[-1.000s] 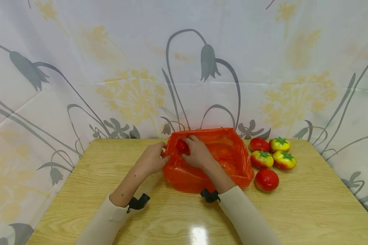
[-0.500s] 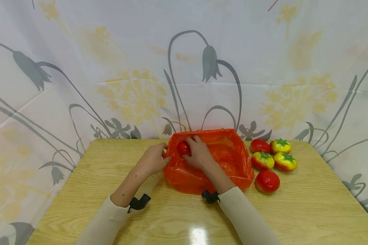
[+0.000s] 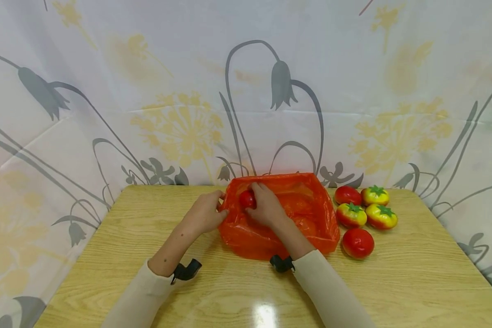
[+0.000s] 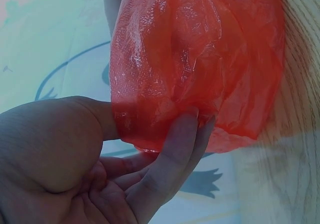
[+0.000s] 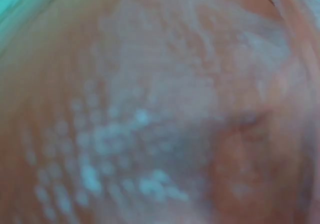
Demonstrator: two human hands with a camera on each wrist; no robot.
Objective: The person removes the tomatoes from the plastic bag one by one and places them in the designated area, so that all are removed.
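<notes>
A red translucent plastic bag point(image 3: 252, 243) lies on the table with its mouth spread upward. At its left edge my left hand point(image 3: 205, 212) pinches the film; in the left wrist view the thumb and fingers of that hand point(image 4: 95, 169) close on the bag point(image 4: 210, 59) from both sides. My right hand point(image 3: 266, 207) reaches into the mouth and grips a shiny red round fruit point(image 3: 247, 199), perhaps a tomato, near the left inner wall. Rounded shapes show through the film on the bag's right side. Blurred bag film point(image 5: 150, 104) fills the right wrist view.
Right of the bag sit two glossy red fruits, one nearer point(image 3: 358, 243) and one farther point(image 3: 347, 195). Several yellow-red fruits point(image 3: 351, 215) with green leafy caps stand beside them. A flower-patterned cloth point(image 3: 180, 68) hangs behind the wooden table point(image 3: 147, 228).
The red fruit in my right hand has shifted slightly right, away from the bag's left wall. My left hand keeps its pinch on the bag edge.
</notes>
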